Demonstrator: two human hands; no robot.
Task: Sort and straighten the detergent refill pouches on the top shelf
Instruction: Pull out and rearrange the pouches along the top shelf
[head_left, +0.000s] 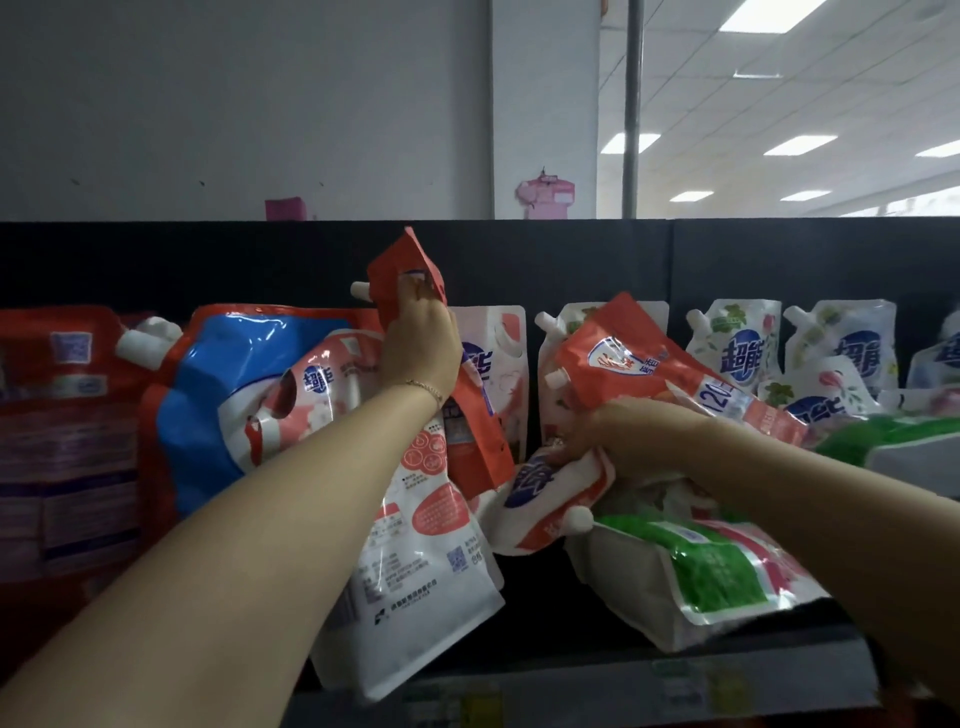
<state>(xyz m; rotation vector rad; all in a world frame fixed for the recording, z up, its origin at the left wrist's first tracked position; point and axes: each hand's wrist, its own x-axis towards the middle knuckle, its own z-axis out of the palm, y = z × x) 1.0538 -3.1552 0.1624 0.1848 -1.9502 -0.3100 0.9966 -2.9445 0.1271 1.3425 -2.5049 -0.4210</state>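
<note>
Both fingers curled: left hand (422, 340) grips red pouch (402, 262), right hand (631, 434) white 超能 pouch (540, 491).

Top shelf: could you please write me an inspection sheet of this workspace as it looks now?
Surface: dark shelf, with a price strip along its front edge.
Job's things: upright red pouch; tilted red pouch; white-and-pink pouch lying below it; leaning white pouch hanging over the front edge; green-and-white pouch lying flat; standing white pouches in a row at right.
Clutter: nothing seen.
Grippers: left hand grips the upright red pouch near its top; right hand appears to grip the white-and-pink pouch, under the tilted red pouch.
Cables: nothing seen.
Surroundings: white wall, grey pole, ceiling lights.
</note>
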